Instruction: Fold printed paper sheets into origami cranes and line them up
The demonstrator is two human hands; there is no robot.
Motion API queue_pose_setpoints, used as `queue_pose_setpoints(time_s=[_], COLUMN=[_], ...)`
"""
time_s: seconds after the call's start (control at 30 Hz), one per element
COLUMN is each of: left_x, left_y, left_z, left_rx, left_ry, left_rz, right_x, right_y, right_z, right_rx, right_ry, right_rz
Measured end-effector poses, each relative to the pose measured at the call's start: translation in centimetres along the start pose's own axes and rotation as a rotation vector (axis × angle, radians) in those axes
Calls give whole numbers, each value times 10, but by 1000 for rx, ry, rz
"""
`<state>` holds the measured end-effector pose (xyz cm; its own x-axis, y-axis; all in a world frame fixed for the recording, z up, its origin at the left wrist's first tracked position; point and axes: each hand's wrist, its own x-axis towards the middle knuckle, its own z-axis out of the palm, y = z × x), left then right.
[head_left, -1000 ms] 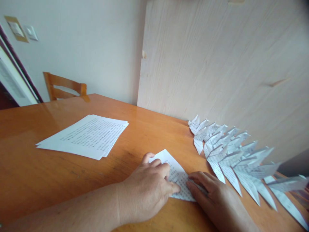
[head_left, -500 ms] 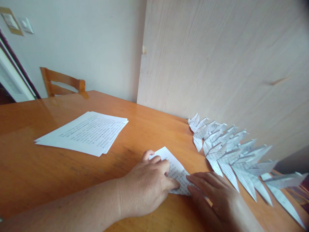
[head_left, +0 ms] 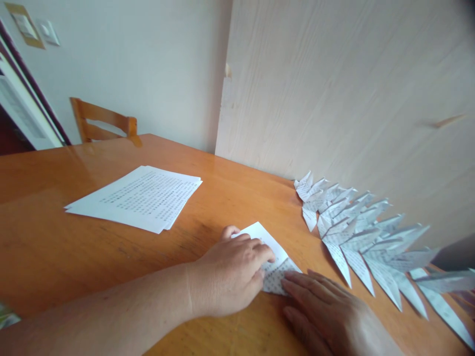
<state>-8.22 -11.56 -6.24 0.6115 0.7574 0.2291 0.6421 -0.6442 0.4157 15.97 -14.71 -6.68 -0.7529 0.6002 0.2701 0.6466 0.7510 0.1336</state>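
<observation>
A folded sheet of printed paper (head_left: 276, 277) lies on the table near its front, with one corner pointing away from me. My left hand (head_left: 237, 272) bears down on its left side, the fingers bent and closed over it; part of the sheet is hidden beneath. At the lower right edge of the paper, my right hand (head_left: 326, 309) rests with its fingers stretched flat, the fingertips touching the sheet. Its thumb sits lower, apart from the fingers.
Left of centre lies a stack of printed sheets (head_left: 137, 200) on the wooden table (head_left: 92, 247). Rows of folded paper pieces (head_left: 363, 232) stand at the right, alongside a pale wood panel (head_left: 315, 89). A wooden chair (head_left: 104, 118) is behind the table's far edge.
My left index finger has lifted and bent back from the lower part of the sheet. My right fingers lie flatter at its lower right edge. The whole view has shifted slightly.
</observation>
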Motion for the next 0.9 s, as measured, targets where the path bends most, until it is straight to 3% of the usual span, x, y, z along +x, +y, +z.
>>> queue_pose_setpoints(time_s=[0.37, 0.9], left_x=[3, 3], left_y=[-6, -4], left_z=[-4, -5], left_rx=[-125, -125], left_ry=[-73, -69], left_rz=[-82, -59], right_x=[-2, -4], right_y=[3, 5], right_z=[6, 8], right_rx=[79, -134], right_ry=[127, 55], right_rz=[-8, -108])
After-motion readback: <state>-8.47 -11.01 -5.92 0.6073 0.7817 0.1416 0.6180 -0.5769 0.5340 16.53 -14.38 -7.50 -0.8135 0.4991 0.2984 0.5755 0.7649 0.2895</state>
